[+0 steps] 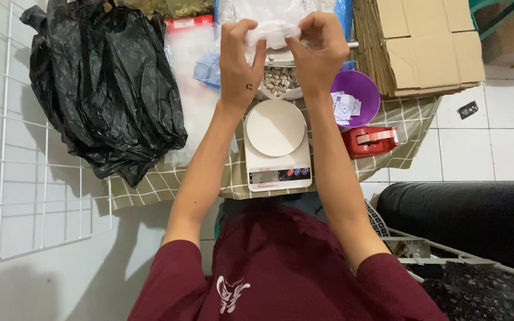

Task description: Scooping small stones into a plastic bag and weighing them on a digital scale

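Head view: both hands (277,44) pinch a clear bag (274,32) above a pebble bowl (277,83).

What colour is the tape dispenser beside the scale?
Red tape dispenser, seen in the head view.

The small clear plastic bag (274,32) is mostly hidden between the fingers. The bowl of pebbles (278,81) sits half hidden behind the wrists. The stacked brown cardboard sheets (423,44) run off the top edge.
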